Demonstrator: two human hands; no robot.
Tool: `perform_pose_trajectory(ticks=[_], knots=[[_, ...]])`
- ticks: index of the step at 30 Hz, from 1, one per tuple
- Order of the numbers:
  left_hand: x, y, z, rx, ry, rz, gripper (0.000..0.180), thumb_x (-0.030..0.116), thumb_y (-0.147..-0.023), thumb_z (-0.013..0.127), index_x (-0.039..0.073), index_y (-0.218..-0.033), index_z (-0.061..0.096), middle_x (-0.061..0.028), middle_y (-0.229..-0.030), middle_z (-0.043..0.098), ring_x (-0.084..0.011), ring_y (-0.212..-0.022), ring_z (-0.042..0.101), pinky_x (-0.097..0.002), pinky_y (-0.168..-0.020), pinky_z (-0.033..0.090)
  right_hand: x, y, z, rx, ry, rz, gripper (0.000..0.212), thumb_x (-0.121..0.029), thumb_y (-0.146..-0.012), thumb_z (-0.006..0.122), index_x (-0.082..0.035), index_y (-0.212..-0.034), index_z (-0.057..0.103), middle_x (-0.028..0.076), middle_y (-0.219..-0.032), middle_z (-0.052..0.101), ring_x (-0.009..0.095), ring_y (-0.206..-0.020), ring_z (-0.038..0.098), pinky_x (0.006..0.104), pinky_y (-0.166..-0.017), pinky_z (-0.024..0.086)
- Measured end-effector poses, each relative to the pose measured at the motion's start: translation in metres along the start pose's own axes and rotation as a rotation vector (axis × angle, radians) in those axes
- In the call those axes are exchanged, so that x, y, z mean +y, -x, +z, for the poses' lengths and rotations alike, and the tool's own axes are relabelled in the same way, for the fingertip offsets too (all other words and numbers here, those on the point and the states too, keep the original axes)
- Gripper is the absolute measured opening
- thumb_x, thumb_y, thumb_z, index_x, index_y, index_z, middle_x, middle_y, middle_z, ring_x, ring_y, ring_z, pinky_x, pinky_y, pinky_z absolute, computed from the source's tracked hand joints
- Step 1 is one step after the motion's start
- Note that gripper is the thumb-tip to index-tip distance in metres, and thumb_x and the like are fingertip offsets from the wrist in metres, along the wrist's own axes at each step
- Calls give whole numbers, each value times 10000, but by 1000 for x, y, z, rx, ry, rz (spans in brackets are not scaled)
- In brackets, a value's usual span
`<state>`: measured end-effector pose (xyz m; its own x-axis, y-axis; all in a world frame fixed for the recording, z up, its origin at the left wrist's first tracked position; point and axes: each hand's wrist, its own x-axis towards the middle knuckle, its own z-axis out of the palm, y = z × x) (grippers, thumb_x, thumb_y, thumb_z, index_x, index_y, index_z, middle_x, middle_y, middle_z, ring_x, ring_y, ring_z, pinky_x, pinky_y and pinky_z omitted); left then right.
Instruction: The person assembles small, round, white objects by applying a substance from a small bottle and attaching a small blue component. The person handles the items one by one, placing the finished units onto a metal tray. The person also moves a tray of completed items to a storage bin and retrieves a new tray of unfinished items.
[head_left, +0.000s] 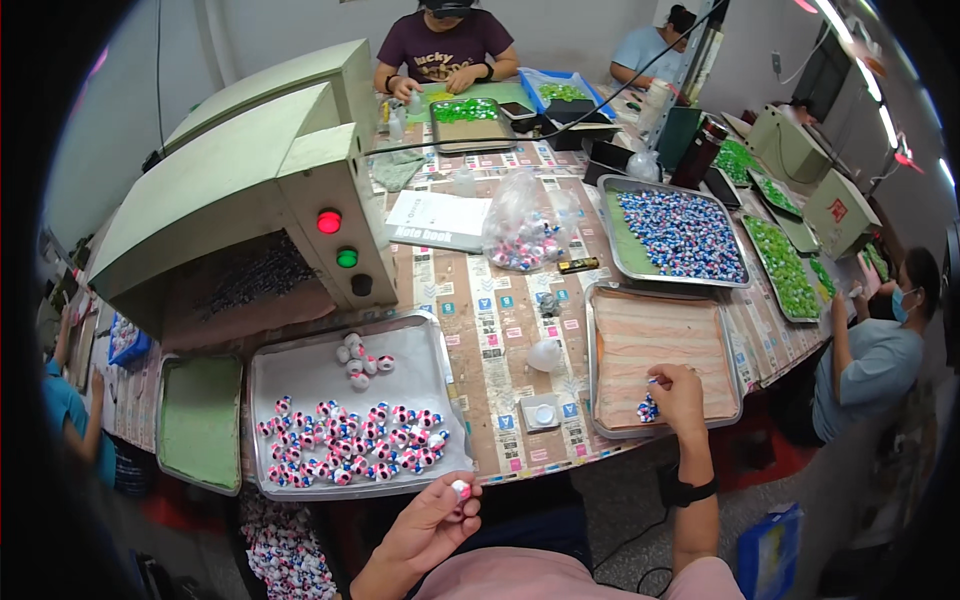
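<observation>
Between the thumb and fingers of my left hand [432,522] is a small white-and-pink figure piece [461,489], just off the table's front edge. My right hand [680,395] is closed in a pinch over the metal tray lined with pinkish cloth [660,335]. A small blue-and-white piece [652,382] shows at its fingertips, and a few similar pieces [647,408] lie just below on the cloth. Left of my hands, a white-lined metal tray [420,345] holds many painted pieces [350,440] and several rounder white-and-pink pieces [358,362].
A green-lined tray [201,410] lies at the left, below a large beige machine [240,190] with coloured buttons. Farther right is a tray of blue-and-white pieces [680,235]. A clear bag [525,230], a notebook [437,220] and a small white dish [543,413] stand mid-table. Other people work around.
</observation>
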<state>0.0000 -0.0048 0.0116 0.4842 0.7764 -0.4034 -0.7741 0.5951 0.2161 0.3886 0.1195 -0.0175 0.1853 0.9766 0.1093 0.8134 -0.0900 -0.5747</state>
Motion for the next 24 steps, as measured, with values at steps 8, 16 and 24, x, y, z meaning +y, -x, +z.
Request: perform_pose_trajectory(ticks=[8, 16, 24], knots=[[-1, -2, -3, 38, 80, 9, 322, 144, -960, 538, 40, -1260, 491, -137, -1083, 602, -183, -901, 595, -295, -790, 512, -55, 25, 12, -64, -413, 1, 169, 0, -791, 628, 5, -950, 685, 41, -851, 597, 90, -728, 568, 230, -647, 462], [-6, -4, -12, 49, -33, 12, 310, 122, -950, 553, 47, -1246, 502, -120, -1119, 594, -154, -909, 595, -284, -791, 525, -114, 59, 28, -345, -692, 67, 156, 24, -800, 683, 19, -956, 687, 35, -894, 622, 76, -724, 606, 193, -631, 490], [1, 0, -8, 14, -11, -28, 336, 94, -949, 547, 23, -1271, 480, -113, -1118, 592, -169, -932, 614, -289, -822, 542, -138, 57, 44, -171, -299, -264, 146, 13, -765, 685, -10, -910, 692, 109, -854, 644, 210, -726, 632, 291, -638, 497]])
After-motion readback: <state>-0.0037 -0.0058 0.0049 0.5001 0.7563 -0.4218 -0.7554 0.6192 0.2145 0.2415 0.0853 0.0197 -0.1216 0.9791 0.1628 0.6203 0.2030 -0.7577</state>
